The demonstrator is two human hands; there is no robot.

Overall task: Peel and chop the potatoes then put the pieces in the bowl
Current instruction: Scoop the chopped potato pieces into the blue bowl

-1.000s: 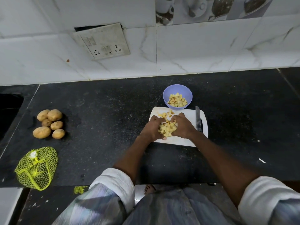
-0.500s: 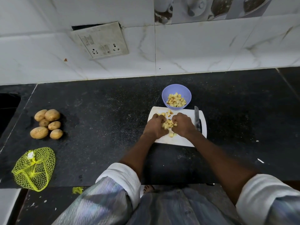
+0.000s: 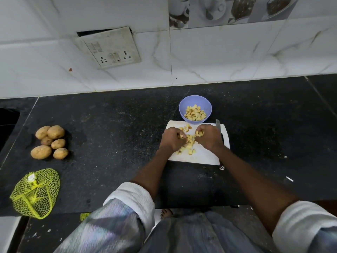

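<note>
Curling their fingers around potato pieces on the white chopping board, the left hand and right hand grip cubes just near of the purple bowl on the counter.

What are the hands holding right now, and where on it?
Both hands grip potato cubes over the cutting board: the left hand and right hand each curl their fingers round a small handful. The knife lies untouched.

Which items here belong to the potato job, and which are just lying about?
Job: left hand, right hand, potato pieces, cutting board, bowl, knife, whole potatoes.
Lying about: yellow net bag, wall socket.
</note>
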